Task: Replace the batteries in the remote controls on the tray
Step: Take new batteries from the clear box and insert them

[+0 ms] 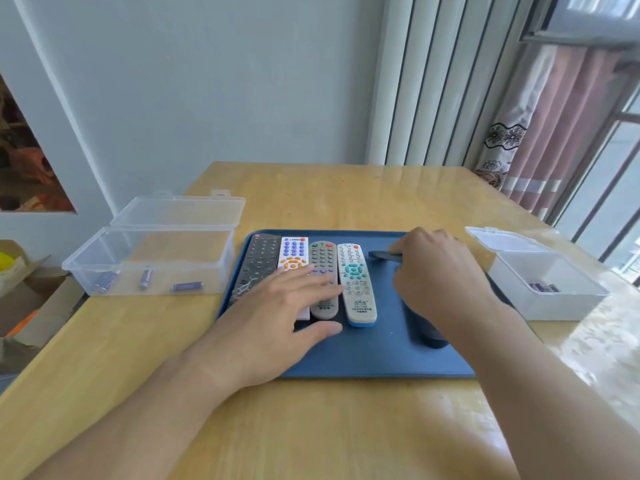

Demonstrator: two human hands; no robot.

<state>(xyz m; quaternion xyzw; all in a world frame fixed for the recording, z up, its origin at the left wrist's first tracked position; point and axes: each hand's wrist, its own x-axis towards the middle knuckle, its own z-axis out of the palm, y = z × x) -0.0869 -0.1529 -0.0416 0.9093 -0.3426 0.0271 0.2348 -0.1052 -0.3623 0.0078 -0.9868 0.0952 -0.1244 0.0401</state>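
Observation:
A blue tray (367, 358) lies on the wooden table. Side by side on it are a black remote (258, 261), a white remote with blue and orange buttons (293, 252), a grey remote (322, 254) and a grey-white remote with teal buttons (356, 282). My left hand (287, 313) lies flat with straight fingers over the white and grey remotes. My right hand (436, 268) curls round a dark remote (429, 336) on the right of the tray, and a thin dark piece (384, 255) sticks out at its fingers. Most of the dark remote is hidden.
An open clear box (152, 258) with three batteries (145, 278) stands left of the tray. A smaller open white box (543, 289) holding batteries (545, 288) sits at the right. Cardboard boxes (31, 299) stand off the table's left edge. Curtains and a window are at the right.

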